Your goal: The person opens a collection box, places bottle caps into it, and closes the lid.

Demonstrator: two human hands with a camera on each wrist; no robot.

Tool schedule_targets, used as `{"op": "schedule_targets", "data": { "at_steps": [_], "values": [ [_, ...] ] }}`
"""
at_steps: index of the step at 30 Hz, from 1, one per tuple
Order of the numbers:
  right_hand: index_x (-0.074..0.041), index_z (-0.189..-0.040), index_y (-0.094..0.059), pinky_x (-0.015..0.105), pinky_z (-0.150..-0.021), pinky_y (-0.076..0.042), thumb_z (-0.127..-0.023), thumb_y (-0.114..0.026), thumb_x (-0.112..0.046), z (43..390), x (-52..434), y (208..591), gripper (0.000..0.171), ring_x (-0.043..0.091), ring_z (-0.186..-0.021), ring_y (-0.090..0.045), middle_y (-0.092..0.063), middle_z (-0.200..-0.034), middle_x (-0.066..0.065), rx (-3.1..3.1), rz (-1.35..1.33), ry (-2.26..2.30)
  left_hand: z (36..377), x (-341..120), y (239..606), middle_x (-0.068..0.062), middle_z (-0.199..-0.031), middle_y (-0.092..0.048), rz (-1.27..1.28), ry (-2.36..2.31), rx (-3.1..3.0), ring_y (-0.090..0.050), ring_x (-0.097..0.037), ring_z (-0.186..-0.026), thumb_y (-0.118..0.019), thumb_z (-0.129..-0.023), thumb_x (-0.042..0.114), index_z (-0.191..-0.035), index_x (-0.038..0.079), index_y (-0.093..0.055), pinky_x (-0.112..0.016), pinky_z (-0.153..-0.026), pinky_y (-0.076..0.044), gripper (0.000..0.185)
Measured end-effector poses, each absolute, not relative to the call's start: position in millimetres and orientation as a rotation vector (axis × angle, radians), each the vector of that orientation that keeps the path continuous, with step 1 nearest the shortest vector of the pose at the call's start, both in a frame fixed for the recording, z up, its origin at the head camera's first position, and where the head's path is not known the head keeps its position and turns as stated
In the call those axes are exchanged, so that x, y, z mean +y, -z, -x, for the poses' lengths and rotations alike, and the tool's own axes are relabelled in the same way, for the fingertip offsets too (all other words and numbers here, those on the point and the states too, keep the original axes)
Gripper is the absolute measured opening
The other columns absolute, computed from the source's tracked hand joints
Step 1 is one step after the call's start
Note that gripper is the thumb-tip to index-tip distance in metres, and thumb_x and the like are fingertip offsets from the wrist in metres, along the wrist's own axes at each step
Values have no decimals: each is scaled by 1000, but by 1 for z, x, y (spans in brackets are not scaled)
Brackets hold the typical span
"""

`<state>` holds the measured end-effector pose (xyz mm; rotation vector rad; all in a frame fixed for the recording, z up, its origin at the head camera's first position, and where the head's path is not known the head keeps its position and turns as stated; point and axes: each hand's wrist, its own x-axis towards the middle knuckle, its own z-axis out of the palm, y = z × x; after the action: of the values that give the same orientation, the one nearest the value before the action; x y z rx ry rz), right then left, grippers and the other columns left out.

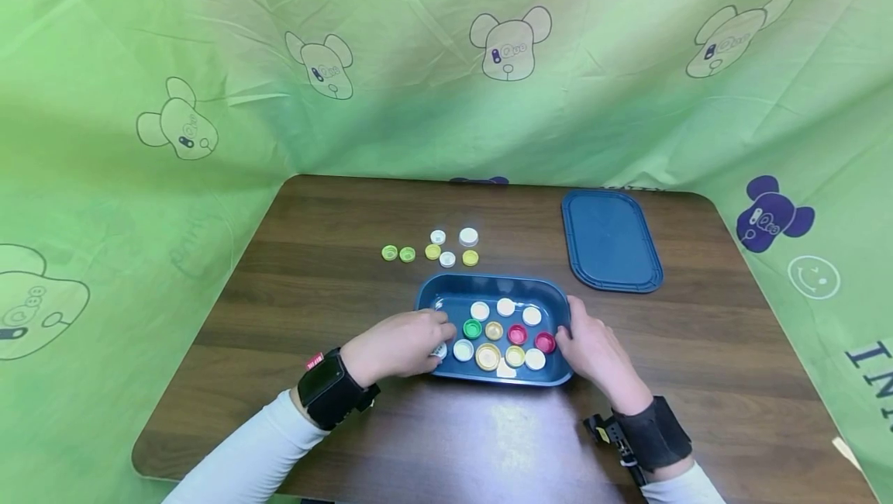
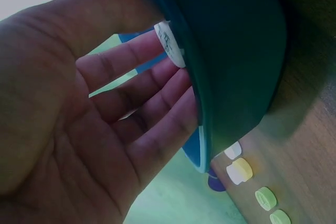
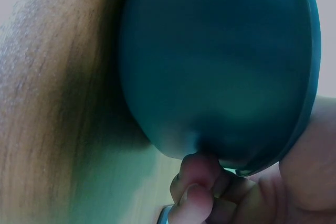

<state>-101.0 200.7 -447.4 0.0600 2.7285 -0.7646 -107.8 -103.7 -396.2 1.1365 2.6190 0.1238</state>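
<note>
A blue plastic box (image 1: 494,382) stands on the table with several bottle caps on its floor: white, green, yellow, tan and red. My left hand (image 1: 403,343) reaches over the box's left rim. Between its thumb and fingers it pinches a white bottle cap (image 2: 170,44) with printing on top, level with the rim; fingertips are partly hidden behind the box wall in the left wrist view. At the opposite end my right hand (image 1: 597,350) grips the box, thumb over the rim and curled fingers (image 3: 197,174) against the outside wall.
Behind the box lie loose caps: two green ones (image 1: 398,253), a yellow cap (image 1: 470,257), another yellow one and several white ones (image 1: 469,237). A blue lid (image 1: 612,240) lies flat at the back right of the wooden table (image 1: 314,287). Green printed cloth (image 1: 418,124) hangs around it.
</note>
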Motion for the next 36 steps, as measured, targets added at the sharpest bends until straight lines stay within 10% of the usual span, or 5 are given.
{"op": "schedule_targets", "data": {
  "at_steps": [20, 36],
  "values": [
    [6, -153, -22, 64, -92, -48, -103, -55, -17, 104, 202, 450, 65, 51, -122, -55, -43, -145, 38, 2719, -60, 772, 124, -110, 383, 0, -106, -66, -1153, -251, 2683, -57, -11, -94, -77, -91, 26, -117, 12, -71, -30, -86, -54, 31],
    [5, -153, -23, 62, -90, -51, -102, -54, -16, 100, 201, 452, 63, 46, -112, -62, -47, -142, 37, 2752, -56, 769, 200, -167, 399, -11, -124, -63, -653, -367, 2969, -57, -28, -117, -75, -92, 25, -124, 7, -66, -47, -93, -52, 38]
  ]
}}
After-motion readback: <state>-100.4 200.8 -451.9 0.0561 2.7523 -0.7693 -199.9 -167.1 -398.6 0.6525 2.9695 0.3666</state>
